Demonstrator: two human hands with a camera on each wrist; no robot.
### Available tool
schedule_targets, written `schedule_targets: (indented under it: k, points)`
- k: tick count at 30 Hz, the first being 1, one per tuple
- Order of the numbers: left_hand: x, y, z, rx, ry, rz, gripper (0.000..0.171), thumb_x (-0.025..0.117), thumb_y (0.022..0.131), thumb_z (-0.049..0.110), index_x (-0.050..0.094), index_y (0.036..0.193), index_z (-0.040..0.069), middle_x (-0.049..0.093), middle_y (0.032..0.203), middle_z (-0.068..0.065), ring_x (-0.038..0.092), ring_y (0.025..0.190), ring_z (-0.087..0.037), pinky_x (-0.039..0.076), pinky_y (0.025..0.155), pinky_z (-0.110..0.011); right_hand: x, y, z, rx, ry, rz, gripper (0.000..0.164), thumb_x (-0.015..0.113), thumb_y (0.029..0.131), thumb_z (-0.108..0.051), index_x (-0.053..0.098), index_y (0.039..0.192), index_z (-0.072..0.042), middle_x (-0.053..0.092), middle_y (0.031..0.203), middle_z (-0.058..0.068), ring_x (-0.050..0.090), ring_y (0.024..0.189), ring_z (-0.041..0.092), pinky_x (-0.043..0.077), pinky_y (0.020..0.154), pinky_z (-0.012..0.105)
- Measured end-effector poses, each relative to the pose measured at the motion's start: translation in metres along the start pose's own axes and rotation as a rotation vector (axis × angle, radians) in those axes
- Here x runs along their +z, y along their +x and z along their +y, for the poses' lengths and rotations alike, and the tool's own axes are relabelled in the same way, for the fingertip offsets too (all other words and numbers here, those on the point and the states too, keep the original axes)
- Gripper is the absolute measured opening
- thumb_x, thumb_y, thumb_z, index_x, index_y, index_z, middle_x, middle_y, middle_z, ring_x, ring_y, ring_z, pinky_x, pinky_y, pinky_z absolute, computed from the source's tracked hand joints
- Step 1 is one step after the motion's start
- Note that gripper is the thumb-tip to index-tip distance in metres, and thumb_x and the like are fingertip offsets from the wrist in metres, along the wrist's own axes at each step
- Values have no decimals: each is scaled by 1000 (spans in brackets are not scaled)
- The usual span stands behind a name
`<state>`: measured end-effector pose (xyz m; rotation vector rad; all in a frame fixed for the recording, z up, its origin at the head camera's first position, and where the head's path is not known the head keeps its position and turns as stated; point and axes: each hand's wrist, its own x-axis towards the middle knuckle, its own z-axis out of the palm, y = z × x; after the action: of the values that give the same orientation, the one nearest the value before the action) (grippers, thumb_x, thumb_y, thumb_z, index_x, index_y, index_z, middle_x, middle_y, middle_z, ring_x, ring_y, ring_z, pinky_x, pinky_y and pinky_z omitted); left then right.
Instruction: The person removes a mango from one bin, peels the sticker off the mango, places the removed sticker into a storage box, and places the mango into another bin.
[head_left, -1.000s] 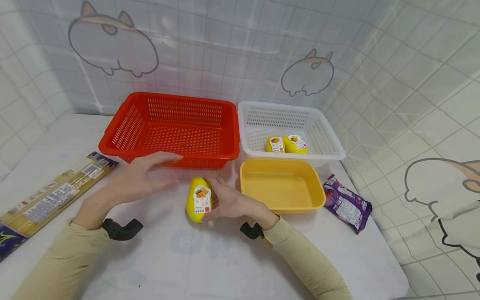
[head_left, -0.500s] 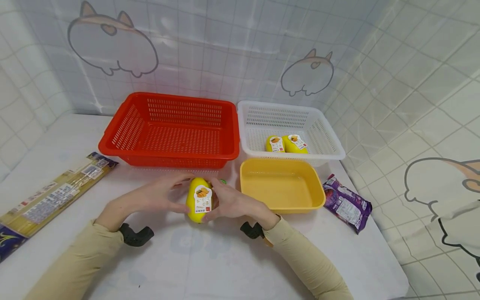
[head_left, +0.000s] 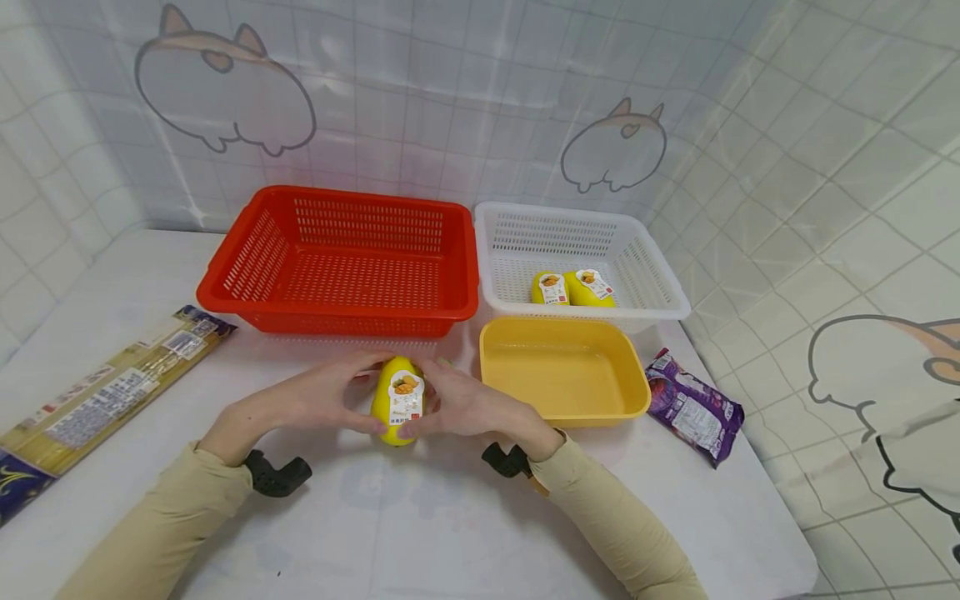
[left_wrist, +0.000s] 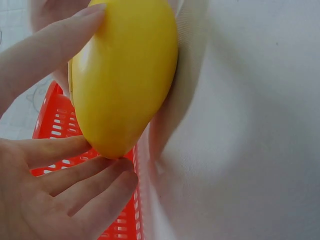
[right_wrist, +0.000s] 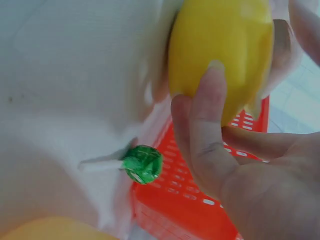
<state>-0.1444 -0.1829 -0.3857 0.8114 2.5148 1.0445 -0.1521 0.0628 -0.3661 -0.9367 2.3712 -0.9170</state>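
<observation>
A yellow mango (head_left: 396, 402) with a white label stands between both hands over the middle of the table. My left hand (head_left: 322, 393) holds its left side, the thumb near the lower end and the fingers at the upper end. On the other side my right hand (head_left: 457, 400) grips it, its thumb at the label's lower edge. The left wrist view shows the fingertips touching the narrow end of the mango (left_wrist: 125, 75). In the right wrist view, curled fingers press on the mango's (right_wrist: 220, 40) side. A green-wrapped lollipop (right_wrist: 142, 164) lies close to the right hand.
Behind the hands stands a red basket (head_left: 337, 325). A white basket (head_left: 585, 312) with two labelled mangoes (head_left: 591, 288) is at the back right, a yellow bin (head_left: 566, 375) in front. A purple packet (head_left: 693, 408) lies right, a long noodle packet (head_left: 120, 392) left.
My left hand has moved right from near the red basket and taken hold of the mango. The right hand has stayed at the mango's right side.
</observation>
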Motion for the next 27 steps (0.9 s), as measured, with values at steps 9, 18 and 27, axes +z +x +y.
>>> schedule_targets:
  k: [9,18,27]
  points:
    - [2,1,1,-4,2,2,103,87,74,48,35,153,8,44,152,-9,48,136,-34,40,112,-54,-5,-6,-6,66,-71,67,69,71,92,-39,42,152,-21,47,121,1,53,109,18,50,87,22]
    - [9,3,5,-58,37,15,108,84,73,55,33,154,5,42,153,-12,47,136,-33,39,113,-54,-5,-4,-6,63,-91,131,46,66,97,-27,55,141,-14,54,114,2,53,102,18,49,81,22]
    - [14,5,8,-62,70,50,111,84,70,60,35,153,5,44,151,-10,48,134,-29,42,112,-51,-1,1,-1,-8,-106,234,26,62,99,-18,65,124,-11,58,88,2,52,80,14,43,64,20]
